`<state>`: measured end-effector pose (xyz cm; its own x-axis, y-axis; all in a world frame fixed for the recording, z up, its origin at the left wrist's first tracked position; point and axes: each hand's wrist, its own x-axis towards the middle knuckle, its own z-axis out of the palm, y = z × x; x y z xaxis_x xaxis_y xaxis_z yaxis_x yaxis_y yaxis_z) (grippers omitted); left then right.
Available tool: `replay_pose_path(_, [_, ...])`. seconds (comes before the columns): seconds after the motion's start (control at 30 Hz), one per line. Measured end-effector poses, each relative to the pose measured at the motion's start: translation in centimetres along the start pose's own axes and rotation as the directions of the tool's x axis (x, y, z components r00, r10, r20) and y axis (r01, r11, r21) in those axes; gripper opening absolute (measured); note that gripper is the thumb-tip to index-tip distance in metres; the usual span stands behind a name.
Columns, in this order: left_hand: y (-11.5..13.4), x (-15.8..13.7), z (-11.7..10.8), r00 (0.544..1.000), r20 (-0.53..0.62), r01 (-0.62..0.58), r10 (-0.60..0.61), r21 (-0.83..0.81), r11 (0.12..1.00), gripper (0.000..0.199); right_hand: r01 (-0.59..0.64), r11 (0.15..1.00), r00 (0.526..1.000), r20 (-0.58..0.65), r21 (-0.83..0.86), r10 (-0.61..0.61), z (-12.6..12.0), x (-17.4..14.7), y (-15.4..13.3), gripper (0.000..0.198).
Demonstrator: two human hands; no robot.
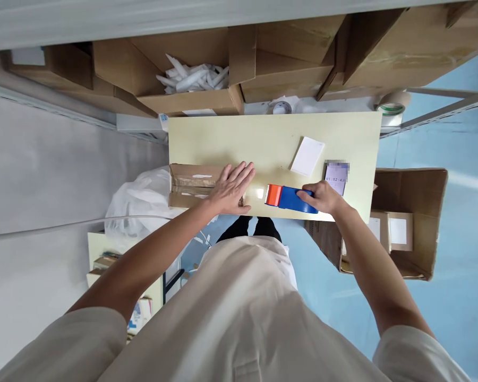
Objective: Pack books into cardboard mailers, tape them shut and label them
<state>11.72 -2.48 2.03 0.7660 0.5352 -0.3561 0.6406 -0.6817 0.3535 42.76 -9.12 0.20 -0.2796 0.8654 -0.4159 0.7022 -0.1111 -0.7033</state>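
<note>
My left hand (234,188) lies flat with its fingers stretched out, pressing on the right end of a long cardboard box (191,199) at the table's left side. Part of the box is hidden under this hand. My right hand (322,197) is wrapped round a blue tape dispenser (292,199) with an orange front piece. Its toothed front edge points left toward the box, a short gap away from my left hand. A phone (335,179) showing a timer lies just above my right hand. Further back rests a white card or paper slip (307,156).
Behind the pale table (223,132), a shelf carries open cartons, one with white tube-like pieces (199,77), plus tape rolls (394,102). At right stands a large open carton (430,228) with labelled boxes inside. A white plastic bag (137,204) hangs at left.
</note>
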Motion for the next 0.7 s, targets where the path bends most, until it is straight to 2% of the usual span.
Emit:
replay_pose_path(0.1, [0.1,-0.2,-0.1,0.999,0.006,-0.047,0.047,-0.010,0.999,0.105,-0.145,0.970,0.989,-0.038,-0.197,0.140,0.1,-0.1,-2.3,0.058])
replay_pose_path(0.2, [0.1,-0.7,-0.2,0.987,0.032,-0.160,0.159,0.001,0.987,0.091,-0.325,0.873,0.946,-0.132,-0.362,0.298,1.8,1.7,-6.9,0.056])
replay_pose_path(0.3, [0.2,-1.2,-0.2,0.983,0.028,-0.183,0.182,0.017,0.983,0.077,-0.329,0.847,0.944,-0.155,-0.417,0.290,4.1,3.7,-10.9,0.049])
replay_pose_path(0.37, [0.4,-1.2,-0.3,0.986,0.015,-0.166,0.166,0.001,0.986,0.074,-0.305,0.830,0.952,-0.119,-0.466,0.283,5.2,4.1,-12.0,0.041])
replay_pose_path(0.43, [0.4,-1.2,-0.5,0.988,0.009,-0.153,0.153,-0.053,0.987,0.079,-0.304,0.813,0.951,-0.106,-0.497,0.291,5.7,3.4,-11.7,0.039])
replay_pose_path(0.53, [0.1,-1.4,-1.3,0.991,-0.027,-0.137,0.134,-0.220,0.966,0.094,-0.412,0.803,0.909,-0.253,-0.431,0.331,5.5,1.0,-9.5,0.053])
replay_pose_path(0.63, [-1.0,-2.7,-2.1,0.979,-0.195,-0.124,0.054,-0.370,0.921,0.100,-0.520,0.804,0.826,-0.412,-0.290,0.385,5.9,-1.1,-7.4,0.054])
replay_pose_path(0.7, [-2.3,-4.3,-2.1,0.948,-0.307,-0.043,-0.085,-0.386,0.922,0.094,-0.523,0.818,0.811,-0.432,-0.238,0.393,7.0,-1.5,-6.5,0.042])
